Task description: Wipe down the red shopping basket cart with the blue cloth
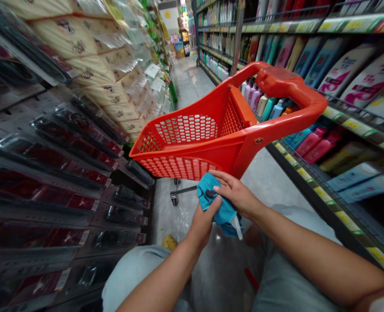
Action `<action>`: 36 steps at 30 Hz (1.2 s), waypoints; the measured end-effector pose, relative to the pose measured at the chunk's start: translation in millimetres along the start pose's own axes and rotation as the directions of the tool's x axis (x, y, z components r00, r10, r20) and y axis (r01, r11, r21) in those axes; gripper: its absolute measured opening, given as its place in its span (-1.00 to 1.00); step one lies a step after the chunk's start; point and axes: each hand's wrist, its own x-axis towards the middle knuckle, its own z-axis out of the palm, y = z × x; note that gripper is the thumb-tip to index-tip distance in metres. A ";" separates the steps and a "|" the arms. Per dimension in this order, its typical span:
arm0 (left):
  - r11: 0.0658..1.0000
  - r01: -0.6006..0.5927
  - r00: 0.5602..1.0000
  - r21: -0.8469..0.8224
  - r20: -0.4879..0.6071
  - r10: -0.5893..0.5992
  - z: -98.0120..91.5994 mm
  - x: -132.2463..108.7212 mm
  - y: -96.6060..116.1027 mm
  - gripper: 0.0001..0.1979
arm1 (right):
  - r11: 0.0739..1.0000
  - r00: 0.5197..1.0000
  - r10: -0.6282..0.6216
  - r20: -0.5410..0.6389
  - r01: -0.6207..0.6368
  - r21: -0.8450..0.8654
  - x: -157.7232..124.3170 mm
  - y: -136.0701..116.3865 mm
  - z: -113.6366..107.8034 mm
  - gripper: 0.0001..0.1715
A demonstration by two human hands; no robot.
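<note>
A bright blue cloth with a dark print and a white tag is bunched between my hands, in front of the shopping cart. My left hand grips its lower left side, thumb pressed on top. From the right, my right hand holds the upper edge, fingers closed over the fabric. Just beyond stands a red plastic shopping cart, its perforated basket pointing left and its handle to the right. The inside of the basket shows only in part.
Shelves of bottles line the right side of the aisle. Packaged goods hang on a rack at left, beside stacked tissue packs. Grey floor runs ahead. A red strip lies low between my legs.
</note>
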 end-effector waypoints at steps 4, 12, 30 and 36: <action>0.993 0.047 0.997 -0.107 -0.050 -0.052 7.4 -0.5 6.3 -0.32 | 0.921 0.962 -0.266 -0.058 0.236 -0.309 -6.5 -0.1 9.5 -0.47; 0.992 -0.119 0.972 0.035 -0.202 0.124 5.7 14.4 22.7 -0.44 | 0.273 0.525 -0.847 0.087 0.567 -0.777 -14.5 -40.9 1.4 -0.56; -0.336 -0.518 0.324 0.786 0.545 0.773 8.2 61.2 74.2 -0.59 | 0.415 0.129 -0.899 -0.418 0.549 -0.726 73.8 -127.4 -98.2 -0.43; -0.571 -0.417 0.351 0.707 0.705 0.616 4.2 102.7 41.1 -0.62 | 0.372 0.089 -0.914 -0.396 0.573 -0.730 74.6 -130.1 -97.6 -0.55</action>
